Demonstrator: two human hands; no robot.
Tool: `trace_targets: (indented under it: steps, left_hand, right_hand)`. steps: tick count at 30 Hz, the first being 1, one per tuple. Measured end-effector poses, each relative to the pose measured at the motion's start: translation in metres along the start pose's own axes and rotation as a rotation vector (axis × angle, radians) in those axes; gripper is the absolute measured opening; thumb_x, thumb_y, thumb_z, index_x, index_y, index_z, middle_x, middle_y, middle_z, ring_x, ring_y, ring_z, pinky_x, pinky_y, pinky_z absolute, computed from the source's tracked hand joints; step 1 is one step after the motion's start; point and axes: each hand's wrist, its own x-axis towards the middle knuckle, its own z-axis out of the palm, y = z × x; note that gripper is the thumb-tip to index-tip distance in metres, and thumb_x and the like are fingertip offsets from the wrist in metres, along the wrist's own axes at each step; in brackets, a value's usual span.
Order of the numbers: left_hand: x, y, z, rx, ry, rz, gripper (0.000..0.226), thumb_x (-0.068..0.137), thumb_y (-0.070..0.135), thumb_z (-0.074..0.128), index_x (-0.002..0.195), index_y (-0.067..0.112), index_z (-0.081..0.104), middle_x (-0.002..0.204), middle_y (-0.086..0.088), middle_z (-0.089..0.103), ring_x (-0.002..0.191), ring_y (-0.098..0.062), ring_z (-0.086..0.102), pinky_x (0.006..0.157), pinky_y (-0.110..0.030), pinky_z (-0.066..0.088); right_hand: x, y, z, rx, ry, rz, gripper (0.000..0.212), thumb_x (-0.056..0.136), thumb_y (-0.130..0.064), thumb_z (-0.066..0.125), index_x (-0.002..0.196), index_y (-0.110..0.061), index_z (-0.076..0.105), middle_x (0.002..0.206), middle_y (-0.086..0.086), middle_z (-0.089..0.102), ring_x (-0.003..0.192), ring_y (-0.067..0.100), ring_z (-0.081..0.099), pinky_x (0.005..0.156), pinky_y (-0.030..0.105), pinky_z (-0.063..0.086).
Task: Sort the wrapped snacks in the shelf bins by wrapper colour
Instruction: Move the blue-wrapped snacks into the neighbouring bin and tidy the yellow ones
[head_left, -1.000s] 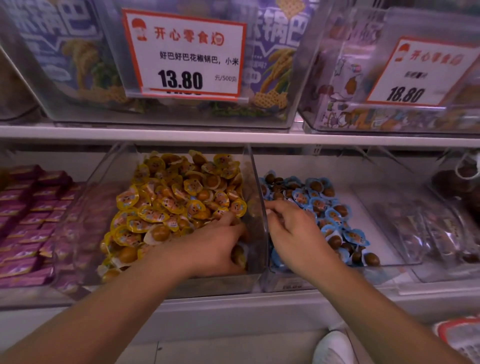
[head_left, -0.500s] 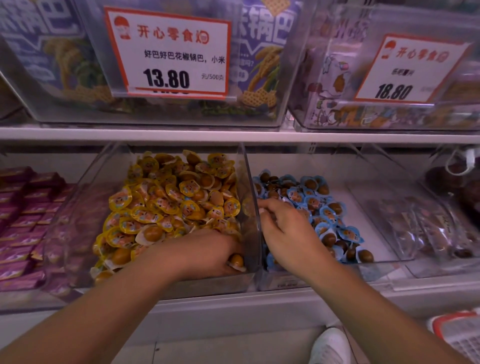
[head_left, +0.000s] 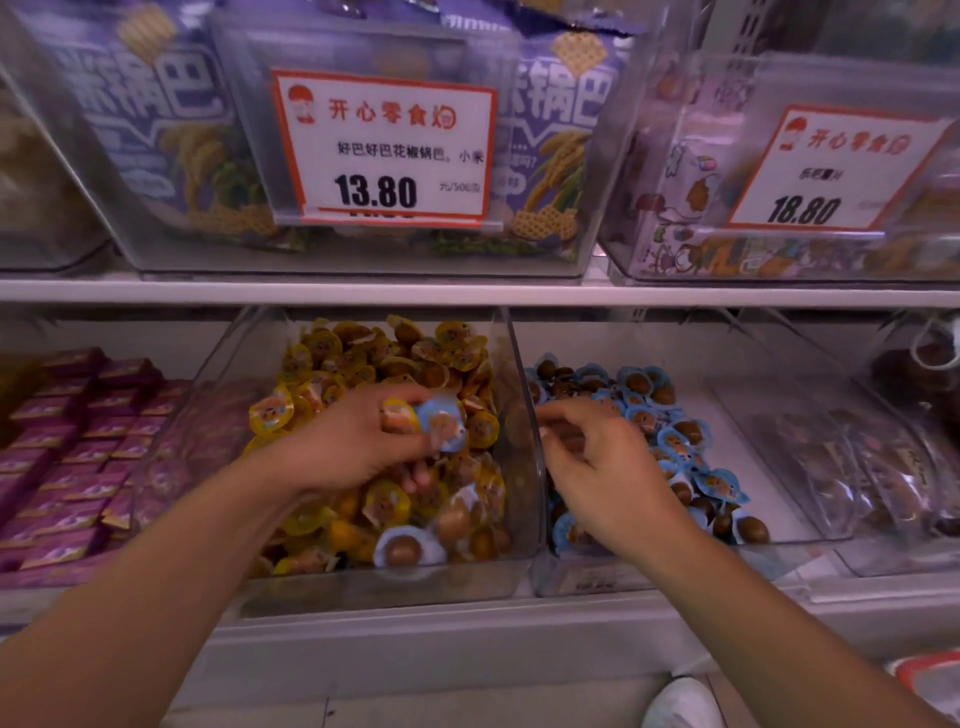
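Note:
A clear bin (head_left: 524, 415) on the lower shelf is heaped with yellow-wrapped snacks (head_left: 384, 358). My left hand (head_left: 353, 447) hovers above that heap and grips a blue-wrapped snack (head_left: 441, 423) together with a yellow-wrapped one (head_left: 397, 415). Another blue-wrapped snack (head_left: 402, 548) lies at the front of the yellow heap. The bin to the right holds blue-wrapped snacks (head_left: 639, 395). My right hand (head_left: 602, 467) is over them, fingers loosely curled, nothing visibly in them.
Purple wrapped bars (head_left: 67, 447) fill the bin at the left. Dark packets (head_left: 852, 467) lie in the bin at the right. The upper shelf (head_left: 467, 293) carries large clear bins with price cards (head_left: 384, 150). A red basket (head_left: 930, 680) and a white shoe (head_left: 680, 704) are below.
My left hand has lifted out of the front of the yellow bin with a blue-wrapped and a yellow-wrapped snack in it. My right hand stays over the blue bin.

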Motion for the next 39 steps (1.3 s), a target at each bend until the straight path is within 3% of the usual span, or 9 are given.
trace_targets:
  steps: [5, 8, 10, 14, 20, 24, 29, 33, 39]
  left_hand:
    - [-0.015, 0.008, -0.020, -0.412, 0.315, -0.117, 0.026, 0.081, 0.011, 0.072, 0.107, 0.009, 0.067, 0.087, -0.012, 0.073, 0.066, -0.018, 0.069, 0.056, -0.026, 0.056]
    - [-0.028, 0.006, -0.019, -0.193, 0.407, -0.032, 0.016, 0.086, 0.012, 0.072, 0.102, 0.012, 0.069, 0.084, -0.008, 0.074, 0.064, -0.008, 0.066, 0.054, -0.016, 0.049]
    - [-0.037, 0.001, -0.015, -0.024, 0.415, 0.057, 0.012, 0.087, 0.010, 0.072, 0.098, 0.013, 0.068, 0.085, -0.003, 0.074, 0.066, -0.003, 0.064, 0.057, -0.015, 0.049]
    - [-0.048, -0.003, -0.016, 0.117, 0.348, 0.098, 0.011, 0.088, 0.009, 0.071, 0.096, 0.014, 0.066, 0.091, 0.002, 0.073, 0.078, 0.004, 0.065, 0.073, -0.012, 0.050]
    - [-0.061, -0.001, -0.029, 0.139, 0.434, 0.092, 0.018, 0.084, 0.002, 0.071, 0.090, 0.017, 0.062, 0.086, -0.002, 0.070, 0.075, -0.017, 0.069, 0.070, -0.036, 0.056]
    - [-0.069, -0.009, -0.024, 0.394, 0.374, 0.108, 0.016, 0.085, 0.013, 0.063, 0.092, 0.026, 0.056, 0.069, 0.009, 0.060, 0.054, 0.000, 0.057, 0.047, -0.018, 0.040]
    - [-0.052, -0.019, -0.006, 0.807, 0.240, 0.064, 0.026, 0.095, 0.035, 0.052, 0.120, 0.029, 0.057, 0.117, 0.004, 0.050, 0.104, -0.019, 0.060, 0.087, -0.032, 0.048]
    - [-0.041, -0.022, -0.005, 0.900, 0.193, -0.060, 0.048, 0.080, 0.066, 0.060, 0.113, 0.031, 0.057, 0.106, 0.004, 0.042, 0.103, -0.021, 0.056, 0.080, -0.031, 0.042]
    - [-0.042, -0.012, -0.014, 0.701, 0.265, -0.007, 0.010, 0.075, 0.033, 0.074, 0.078, 0.030, 0.065, 0.082, 0.013, 0.066, 0.084, -0.009, 0.065, 0.073, -0.026, 0.052]
  right_hand:
    - [0.004, -0.036, 0.000, 0.018, 0.325, -0.339, 0.019, 0.091, -0.012, 0.054, 0.103, -0.017, 0.069, 0.098, -0.006, 0.062, 0.091, 0.001, 0.059, 0.078, 0.015, 0.046]
    - [0.004, -0.061, 0.015, -0.131, 0.050, -0.471, 0.021, 0.094, -0.016, 0.053, 0.110, -0.018, 0.067, 0.100, -0.007, 0.061, 0.090, 0.001, 0.056, 0.080, 0.011, 0.042]
    - [0.002, -0.066, 0.032, -0.410, -0.209, -0.472, 0.024, 0.095, -0.020, 0.051, 0.117, -0.022, 0.061, 0.109, -0.002, 0.060, 0.096, 0.014, 0.060, 0.081, 0.027, 0.050]
    - [0.009, -0.072, 0.048, -0.739, -0.479, -0.245, 0.021, 0.093, -0.018, 0.050, 0.114, -0.017, 0.051, 0.113, 0.010, 0.053, 0.100, 0.034, 0.059, 0.067, 0.034, 0.040]
    - [0.016, -0.072, 0.072, -0.821, -0.764, 0.039, 0.042, 0.095, -0.022, 0.052, 0.134, -0.007, 0.042, 0.138, 0.018, 0.043, 0.127, 0.035, 0.048, 0.095, 0.033, 0.043]
    - [0.020, -0.067, 0.076, -0.804, -0.723, 0.116, 0.041, 0.091, -0.021, 0.058, 0.129, -0.011, 0.046, 0.137, 0.018, 0.041, 0.123, 0.036, 0.053, 0.093, 0.032, 0.046]
    - [0.015, -0.064, 0.077, -0.731, -0.611, 0.107, 0.047, 0.085, -0.021, 0.067, 0.129, -0.015, 0.050, 0.132, 0.015, 0.053, 0.121, 0.033, 0.056, 0.092, 0.032, 0.048]
    - [0.014, -0.066, 0.070, -0.713, -0.512, 0.017, 0.028, 0.087, -0.026, 0.064, 0.113, -0.017, 0.059, 0.117, 0.012, 0.058, 0.109, 0.034, 0.059, 0.085, 0.035, 0.050]
    - [0.018, -0.068, 0.055, -0.334, -0.168, -0.107, 0.022, 0.086, -0.031, 0.069, 0.107, -0.031, 0.065, 0.101, -0.013, 0.070, 0.095, 0.010, 0.063, 0.075, 0.019, 0.050]
